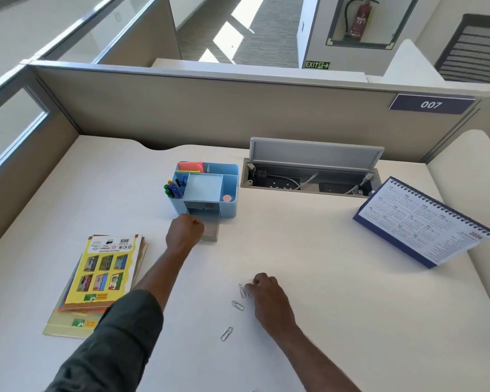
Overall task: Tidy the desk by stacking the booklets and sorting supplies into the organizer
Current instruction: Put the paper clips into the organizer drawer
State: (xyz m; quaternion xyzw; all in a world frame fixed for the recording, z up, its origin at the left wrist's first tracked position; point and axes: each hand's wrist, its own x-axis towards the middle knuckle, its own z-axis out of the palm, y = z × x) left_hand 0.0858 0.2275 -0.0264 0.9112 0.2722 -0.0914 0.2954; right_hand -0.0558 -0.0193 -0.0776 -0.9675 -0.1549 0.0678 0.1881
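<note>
A blue desk organizer (pixel 227 206) stands mid-desk with pens, markers and sticky notes in its compartments. Its clear drawer (pixel 211 232) is pulled out toward me. My left hand (pixel 185 230) is curled into a fist over the drawer's left front corner; what it holds, if anything, is hidden. My right hand (pixel 266 292) rests on the desk nearer me, its fingertips pinching a paper clip (pixel 241 290). Two more paper clips (pixel 237 305) lie loose just left of that hand. A stack of booklets (pixel 102 275), the top one with a yellow cover, lies at the left.
A desk calendar (pixel 425 222) stands at the right. An open cable box (pixel 309 179) is set into the desk behind the organizer. Beige partition walls (pixel 181 108) enclose the desk at the back and left.
</note>
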